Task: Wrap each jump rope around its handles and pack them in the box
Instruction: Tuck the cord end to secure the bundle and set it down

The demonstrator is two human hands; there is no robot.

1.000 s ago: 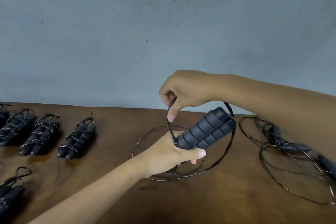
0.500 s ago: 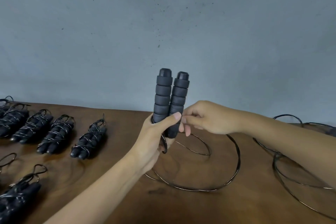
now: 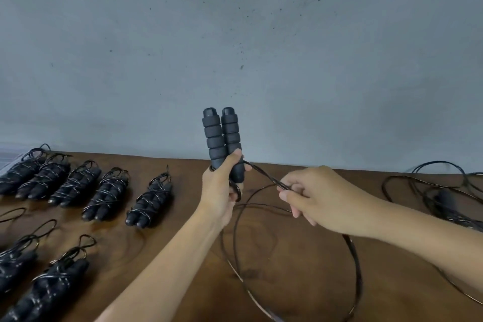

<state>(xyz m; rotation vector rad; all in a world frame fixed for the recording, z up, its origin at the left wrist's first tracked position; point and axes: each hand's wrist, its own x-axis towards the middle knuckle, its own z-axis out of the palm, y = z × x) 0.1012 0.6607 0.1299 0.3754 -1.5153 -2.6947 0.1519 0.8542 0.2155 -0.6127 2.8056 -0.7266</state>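
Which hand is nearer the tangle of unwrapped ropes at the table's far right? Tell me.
Right. The right hand pinches cord partway toward the unwrapped ropes; the left hand grips the handles farther left.

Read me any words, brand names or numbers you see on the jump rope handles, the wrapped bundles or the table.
None can be read.
Two black ribbed foam handles in the left hand: no print showing.
Wrapped black rope bundles on the brown wooden table: no labels visible.
Grey wall: only specks.

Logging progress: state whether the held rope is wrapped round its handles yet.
Unwrapped: the handles stand bare in the left hand; the right hand pinches loose rope.
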